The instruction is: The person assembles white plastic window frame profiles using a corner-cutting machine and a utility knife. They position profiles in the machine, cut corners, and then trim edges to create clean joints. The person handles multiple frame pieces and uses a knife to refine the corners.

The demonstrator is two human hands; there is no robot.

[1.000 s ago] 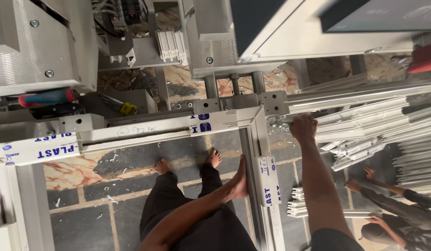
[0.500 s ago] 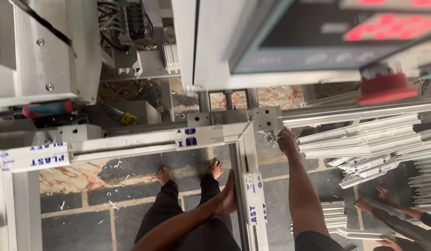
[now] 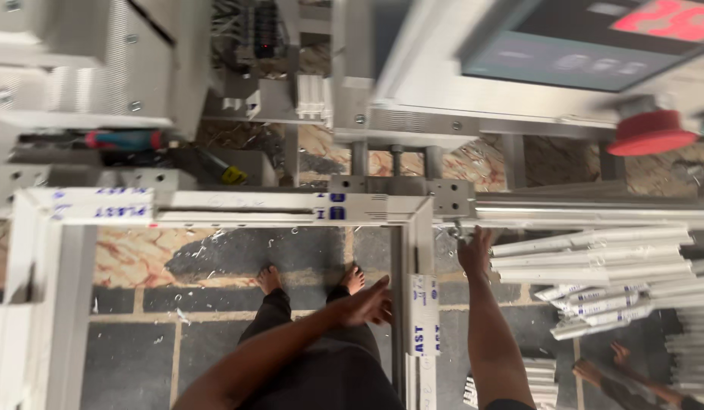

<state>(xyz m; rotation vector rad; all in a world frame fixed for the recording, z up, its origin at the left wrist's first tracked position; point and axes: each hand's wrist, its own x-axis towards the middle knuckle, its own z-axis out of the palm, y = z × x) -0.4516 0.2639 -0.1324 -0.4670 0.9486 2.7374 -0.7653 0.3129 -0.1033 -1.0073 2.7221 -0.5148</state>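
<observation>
- The person stands inside a white window frame that lies flat on a metal machine bed, its corner seated against the bed's grey block.
- The left hand rests loosely open, fingers spread, against the inner edge of the frame's upright bar, which runs just to its right; it presses rather than grips.
- The right hand reaches forward to the outer side of the same corner; motion blur hides whether its fingers close on anything, so its grip cannot be told.
- Doing this well probably means keeping the left palm steady so the bar stays square while the right hand works at the corner.
- A stack of loose white profiles lies just right of the right hand; the wrist should clear them.
</observation>
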